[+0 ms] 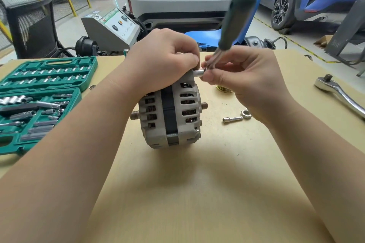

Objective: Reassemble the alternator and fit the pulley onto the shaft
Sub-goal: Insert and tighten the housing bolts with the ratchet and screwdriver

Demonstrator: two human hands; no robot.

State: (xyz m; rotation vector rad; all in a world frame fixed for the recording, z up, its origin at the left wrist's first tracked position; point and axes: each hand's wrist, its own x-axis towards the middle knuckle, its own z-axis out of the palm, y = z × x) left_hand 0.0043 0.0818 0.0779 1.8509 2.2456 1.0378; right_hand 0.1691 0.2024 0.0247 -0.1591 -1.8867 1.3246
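**Through-bolt being run in at the top of the housing**

The alternator stands on edge mid-bench, steadied from above by the left hand, its grip curled over the casing's top. The right hand pinches a small socket at the housing's upper edge, with the green-handled driver tilted steeply. At that angle it may slip off or cross-thread. The brass-coloured pulley waits just behind.

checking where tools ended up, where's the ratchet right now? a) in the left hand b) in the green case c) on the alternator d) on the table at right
d: the ratchet lies on the table at the right edge, away from both hands.
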